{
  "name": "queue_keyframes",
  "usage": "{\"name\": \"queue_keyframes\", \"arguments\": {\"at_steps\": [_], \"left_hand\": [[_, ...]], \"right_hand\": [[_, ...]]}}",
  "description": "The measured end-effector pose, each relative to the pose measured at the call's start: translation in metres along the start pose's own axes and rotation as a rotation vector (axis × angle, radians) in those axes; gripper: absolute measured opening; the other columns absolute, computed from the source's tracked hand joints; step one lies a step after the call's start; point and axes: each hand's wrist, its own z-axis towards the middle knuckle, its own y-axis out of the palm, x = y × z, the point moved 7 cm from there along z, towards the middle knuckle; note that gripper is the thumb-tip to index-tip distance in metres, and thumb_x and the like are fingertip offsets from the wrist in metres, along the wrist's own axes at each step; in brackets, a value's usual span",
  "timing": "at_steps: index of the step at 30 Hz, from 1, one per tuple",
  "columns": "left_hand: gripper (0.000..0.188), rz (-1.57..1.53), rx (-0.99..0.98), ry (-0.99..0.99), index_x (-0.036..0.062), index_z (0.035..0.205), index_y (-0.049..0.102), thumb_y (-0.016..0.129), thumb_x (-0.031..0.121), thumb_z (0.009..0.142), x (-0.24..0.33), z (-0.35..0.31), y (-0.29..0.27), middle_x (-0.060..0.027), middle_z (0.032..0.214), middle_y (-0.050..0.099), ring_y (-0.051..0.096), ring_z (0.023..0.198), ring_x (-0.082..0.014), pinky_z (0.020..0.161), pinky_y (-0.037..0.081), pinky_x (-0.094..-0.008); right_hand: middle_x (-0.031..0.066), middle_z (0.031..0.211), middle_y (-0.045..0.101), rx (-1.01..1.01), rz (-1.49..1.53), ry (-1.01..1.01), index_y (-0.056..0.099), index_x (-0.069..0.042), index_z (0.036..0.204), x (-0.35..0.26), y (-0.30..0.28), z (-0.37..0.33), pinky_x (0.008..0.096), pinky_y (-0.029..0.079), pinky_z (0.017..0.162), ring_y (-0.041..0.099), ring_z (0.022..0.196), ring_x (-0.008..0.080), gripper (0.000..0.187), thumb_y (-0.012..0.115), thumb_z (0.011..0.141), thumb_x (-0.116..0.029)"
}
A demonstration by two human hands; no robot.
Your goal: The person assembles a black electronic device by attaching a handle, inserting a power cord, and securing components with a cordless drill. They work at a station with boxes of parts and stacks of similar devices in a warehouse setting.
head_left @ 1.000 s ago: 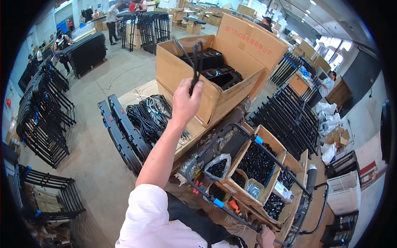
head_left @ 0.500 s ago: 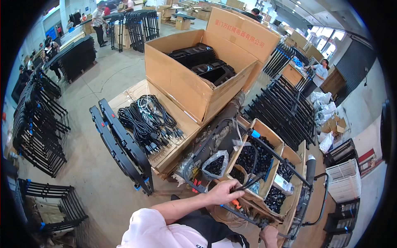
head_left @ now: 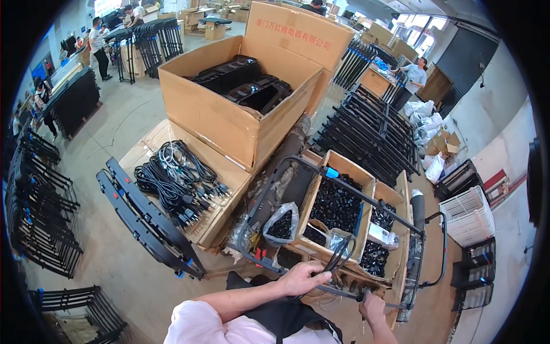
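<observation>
My left hand [head_left: 307, 279] is closed around a looped black cable [head_left: 341, 252], whose loop stands up beyond the fingers. It is just over the near bar of a dark metal tube frame [head_left: 395, 216] with blue and red bits, laid across the bench. Farther right, my right hand [head_left: 373, 308] is closed at the frame's near right corner, beside a small black piece; what its fingers hold is hidden. Beyond my left hand, a wooden bin [head_left: 366, 235] holds many small black parts. A clear plastic bag [head_left: 282, 223] of similar parts lies left of it.
A large cardboard box [head_left: 209, 129] with black moulded parts stands ahead. Coiled power cords [head_left: 175, 180] lie on cardboard to the left, beside two upright black curved frames [head_left: 143, 218]. Stacked black frames [head_left: 369, 129] stand beyond, and a white crate [head_left: 467, 215] is at right.
The view has shifted, so the bench and box sit farther left. My left hand has drawn back toward me, and the cable in it now forms an upright loop. My right hand stays at the frame's corner.
</observation>
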Motion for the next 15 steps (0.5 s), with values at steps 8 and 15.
{"name": "queue_keyframes", "arguments": {"at_steps": [8,15], "left_hand": [[0.039,0.562,0.031,0.186,-0.0014,0.096,0.077,0.070,0.037,0.099,-0.029,-0.020,0.001,-0.0194,0.108,0.068,0.066,0.101,-0.0371,0.091,0.053,-0.0496],[0.035,0.547,-0.101,-0.083,-0.0034,0.110,0.064,0.058,0.031,0.107,-0.082,-0.024,0.010,-0.0236,0.097,0.072,0.069,0.093,-0.0467,0.088,0.055,-0.0553]], "right_hand": [[0.0219,0.108,0.076,0.014,0.043,-0.079,0.067,-0.003,0.116,-0.035,-0.037,0.000,0.0494,0.060,0.090,0.075,0.103,0.0420,0.032,0.067,0.092,-0.024],[0.0287,0.110,0.073,0.085,0.226,-0.063,0.055,0.004,0.129,-0.026,0.001,0.000,0.0535,0.060,0.087,0.073,0.100,0.0465,0.045,0.067,0.098,-0.027]]}}
